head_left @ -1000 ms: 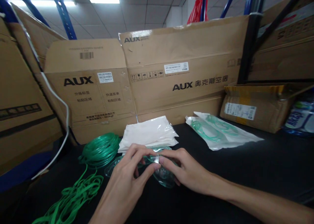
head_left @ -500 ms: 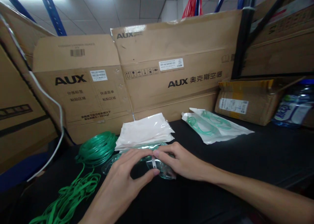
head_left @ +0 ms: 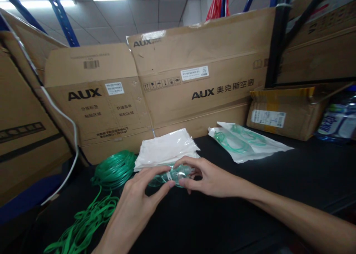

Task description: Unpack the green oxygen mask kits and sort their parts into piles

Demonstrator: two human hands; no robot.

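A clear green plastic oxygen mask (head_left: 182,171) with a small pale strip across it is held between both hands, just above the black table. My left hand (head_left: 147,189) closes on its left part, thumb below and fingers above. On its right end my right hand (head_left: 204,178) grips with thumb and fingers, some of them hidden behind the mask. Close behind lies a stack of white pouches (head_left: 168,146). To the left are a coil of green tubing (head_left: 115,168) and a loose heap of green elastic straps (head_left: 86,220).
White clear-front pouches (head_left: 260,150) with green tubing inside lie at back right. Behind them stand a small taped carton (head_left: 280,116) and a blue-capped bottle (head_left: 338,116). Large cardboard sheets (head_left: 200,79) wall the back. A white cable (head_left: 62,113) hangs at left.
The mask has been turned and lifted a little, its right end now inside my right hand's grip. My right fingers have moved from its middle to that end. The view has shifted slightly.
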